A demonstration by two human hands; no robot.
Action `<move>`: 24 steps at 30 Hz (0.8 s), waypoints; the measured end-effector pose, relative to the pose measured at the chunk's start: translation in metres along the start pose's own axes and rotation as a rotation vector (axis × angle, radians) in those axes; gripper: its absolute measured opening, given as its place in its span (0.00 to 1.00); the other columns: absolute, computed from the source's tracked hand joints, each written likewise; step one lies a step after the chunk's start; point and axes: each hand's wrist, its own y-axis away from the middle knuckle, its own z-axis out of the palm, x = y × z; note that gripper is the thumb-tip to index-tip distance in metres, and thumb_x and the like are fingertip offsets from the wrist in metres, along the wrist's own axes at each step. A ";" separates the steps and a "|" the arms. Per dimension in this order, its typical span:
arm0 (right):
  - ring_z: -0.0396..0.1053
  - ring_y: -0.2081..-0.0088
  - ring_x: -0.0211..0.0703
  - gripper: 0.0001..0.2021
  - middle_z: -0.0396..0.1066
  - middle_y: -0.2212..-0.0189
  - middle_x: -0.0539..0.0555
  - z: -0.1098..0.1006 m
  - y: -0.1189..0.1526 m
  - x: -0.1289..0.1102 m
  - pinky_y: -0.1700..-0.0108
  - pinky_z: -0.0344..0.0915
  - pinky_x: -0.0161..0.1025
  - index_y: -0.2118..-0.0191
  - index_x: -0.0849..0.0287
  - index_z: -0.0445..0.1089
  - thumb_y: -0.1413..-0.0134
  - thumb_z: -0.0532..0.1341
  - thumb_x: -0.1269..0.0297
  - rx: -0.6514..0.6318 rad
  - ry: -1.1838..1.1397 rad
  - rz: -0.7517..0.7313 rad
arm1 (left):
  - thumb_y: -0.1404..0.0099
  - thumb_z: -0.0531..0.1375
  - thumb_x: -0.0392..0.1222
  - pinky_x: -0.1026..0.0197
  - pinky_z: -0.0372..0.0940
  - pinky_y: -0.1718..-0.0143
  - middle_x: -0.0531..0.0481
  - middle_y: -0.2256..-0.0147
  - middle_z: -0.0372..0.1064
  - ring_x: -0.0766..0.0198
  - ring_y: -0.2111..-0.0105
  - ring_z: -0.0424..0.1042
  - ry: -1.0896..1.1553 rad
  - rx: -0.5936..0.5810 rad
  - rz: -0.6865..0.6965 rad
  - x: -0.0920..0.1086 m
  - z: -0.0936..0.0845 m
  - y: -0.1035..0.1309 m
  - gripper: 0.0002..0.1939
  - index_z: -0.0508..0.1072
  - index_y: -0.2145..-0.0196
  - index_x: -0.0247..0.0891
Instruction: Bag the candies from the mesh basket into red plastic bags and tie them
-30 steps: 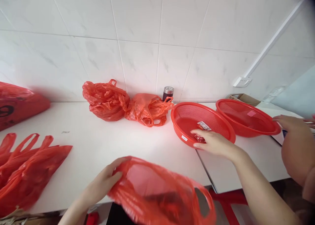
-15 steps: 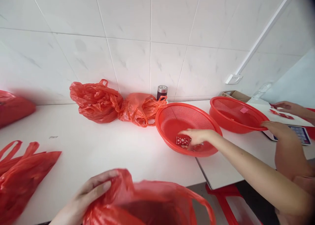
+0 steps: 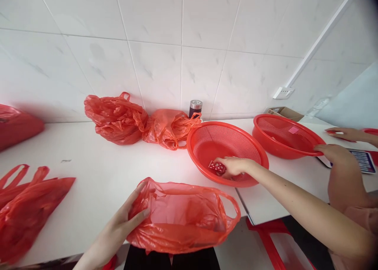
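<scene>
My left hand (image 3: 129,213) pinches the left side of a red plastic bag (image 3: 177,240), thumb on the near side and fingers on the far side. Its mouth gapes upward, and one handle loop hangs free on the right. Inside a round red mesh basket (image 3: 196,169) is my right hand (image 3: 233,167), fingers curled around a small red packet with white dots (image 3: 217,166). More small packets lie partly hidden under that hand at the basket's bottom.
Two crumpled red bags (image 3: 116,122) sit against the tiled wall, beside a dark flask (image 3: 195,108). Another red bag (image 3: 32,207) lies at left. On the right, a co-worker's hand (image 3: 332,152) touches a second red basket (image 3: 271,144), near a scale (image 3: 362,160).
The red bag has risen into fuller view with my left hand, its mouth spread wider. My right hand has closed on the dotted packet, which now tilts.
</scene>
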 end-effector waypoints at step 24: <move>0.70 0.61 0.39 0.14 0.69 0.59 0.50 0.011 0.045 -0.146 0.58 0.66 0.38 0.56 0.52 0.63 0.49 0.62 0.71 0.356 -0.675 -0.625 | 0.37 0.60 0.50 0.53 0.55 0.40 0.49 0.31 0.36 0.52 0.34 0.44 0.031 -0.137 0.062 -0.013 0.027 -0.026 0.47 0.33 0.32 0.49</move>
